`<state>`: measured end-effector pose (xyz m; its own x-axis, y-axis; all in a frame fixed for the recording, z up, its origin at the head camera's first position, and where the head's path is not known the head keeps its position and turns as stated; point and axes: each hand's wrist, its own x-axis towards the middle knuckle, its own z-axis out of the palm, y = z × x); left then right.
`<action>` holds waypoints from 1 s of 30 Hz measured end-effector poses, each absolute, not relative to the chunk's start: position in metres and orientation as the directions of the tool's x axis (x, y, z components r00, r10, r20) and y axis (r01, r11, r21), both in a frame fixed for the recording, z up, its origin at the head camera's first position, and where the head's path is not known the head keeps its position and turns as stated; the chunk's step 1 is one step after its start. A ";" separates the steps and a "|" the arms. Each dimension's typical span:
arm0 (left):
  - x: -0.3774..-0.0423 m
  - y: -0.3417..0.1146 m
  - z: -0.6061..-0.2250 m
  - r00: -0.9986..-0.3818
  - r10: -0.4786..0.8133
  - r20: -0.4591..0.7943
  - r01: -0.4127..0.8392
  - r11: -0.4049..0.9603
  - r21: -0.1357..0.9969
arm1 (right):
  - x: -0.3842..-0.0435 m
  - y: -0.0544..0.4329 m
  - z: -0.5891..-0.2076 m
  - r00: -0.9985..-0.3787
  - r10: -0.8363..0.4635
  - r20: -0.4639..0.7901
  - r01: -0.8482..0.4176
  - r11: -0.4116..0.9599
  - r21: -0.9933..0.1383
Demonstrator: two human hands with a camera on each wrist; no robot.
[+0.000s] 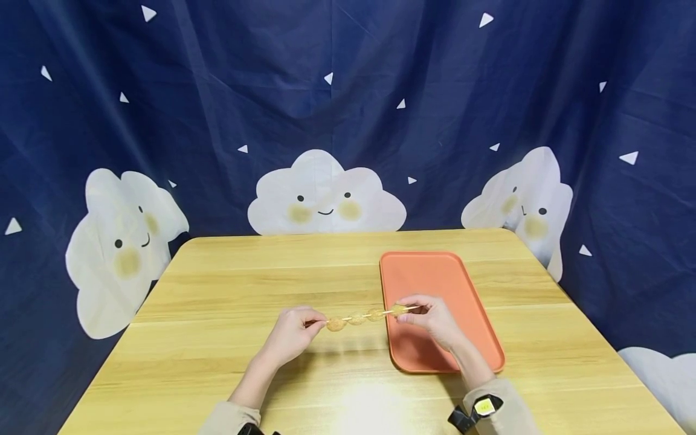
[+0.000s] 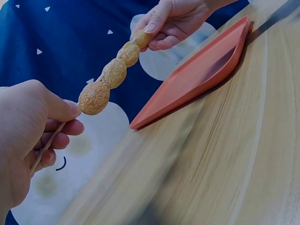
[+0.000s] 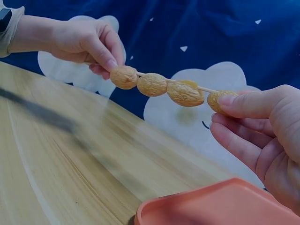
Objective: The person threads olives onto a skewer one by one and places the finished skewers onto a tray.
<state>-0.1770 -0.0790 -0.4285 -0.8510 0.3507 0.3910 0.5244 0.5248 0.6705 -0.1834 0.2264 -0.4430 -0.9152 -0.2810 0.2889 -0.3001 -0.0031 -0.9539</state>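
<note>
Above the table, a thin wooden skewer runs between the two hands, with several golden-brown, wrinkled, walnut-like balls threaded along it. The left hand pinches the stick just behind the ball at its end, and the stick's tail passes under the palm in the left wrist view. At the other end, the right hand pinches the last ball between thumb and fingers. A small gap of bare stick separates that ball from its neighbour; the other balls sit close together. What the balls are made of, I cannot tell.
An orange tray lies on the right half of the wooden table, beneath the right hand. Behind the table hangs a dark blue curtain printed with white clouds and triangles.
</note>
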 end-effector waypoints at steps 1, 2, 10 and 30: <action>-0.177 -0.079 -0.429 -0.851 0.350 0.391 0.524 0.523 0.672 | -0.183 0.226 -0.443 -0.915 -0.281 0.289 -0.301 -0.002 -0.954; -0.178 -0.079 -0.429 -0.851 0.351 0.391 0.524 0.522 0.673 | -0.183 0.226 -0.443 -0.914 -0.281 0.292 -0.304 -0.002 -0.953; -0.178 -0.080 -0.430 -0.853 0.350 0.386 0.520 0.521 0.677 | -0.182 0.225 -0.442 -0.912 -0.286 0.296 -0.309 0.002 -0.951; -0.176 -0.086 -0.426 -0.855 0.429 0.291 0.502 0.547 0.670 | -0.181 0.225 -0.444 -0.932 -0.293 0.213 -0.260 0.131 -0.957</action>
<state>-0.1756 -0.0856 -0.4258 -0.8554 0.4287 0.2909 0.5020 0.5469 0.6700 -0.1814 0.2247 -0.4435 -0.9320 -0.2931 0.2134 -0.2604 0.1315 -0.9565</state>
